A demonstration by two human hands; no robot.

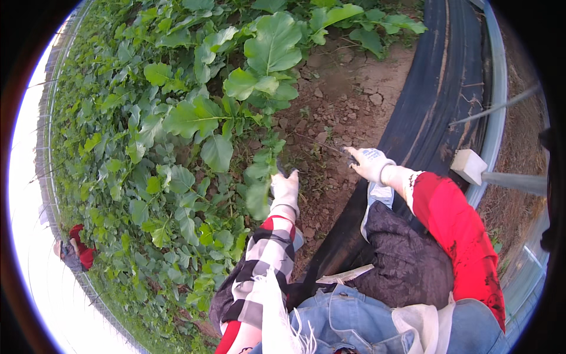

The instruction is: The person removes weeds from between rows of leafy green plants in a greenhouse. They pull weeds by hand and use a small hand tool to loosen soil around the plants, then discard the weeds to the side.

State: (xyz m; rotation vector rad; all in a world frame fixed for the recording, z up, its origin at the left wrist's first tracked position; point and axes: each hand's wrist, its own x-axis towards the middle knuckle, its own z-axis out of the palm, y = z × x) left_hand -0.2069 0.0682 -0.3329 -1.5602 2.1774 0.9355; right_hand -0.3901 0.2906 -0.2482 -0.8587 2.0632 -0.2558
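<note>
My left hand (284, 189) wears a white work glove with dark fingertips. It reaches in beside a leafy green plant (265, 161), whose leaves hang against the hand's left side. Whether the fingers grip the plant's stem is hidden. Out over bare soil, my right hand (370, 162), in a matching glove that bears printing, closes around the end of a thin dark rod (319, 142). The rod slants up and left toward the foot of the plants; I cannot tell whether it is a stalk or a tool. Large lobed leaves (273, 44) rise ahead of both hands.
Dense leafy crop (146, 155) fills the left side. Cracked brown soil (336, 101) borders black plastic sheeting (420, 88) on the right. Beyond it run a pale metal rail (497, 84) and a white block (469, 166). Another person (77, 250) is among the plants at far left.
</note>
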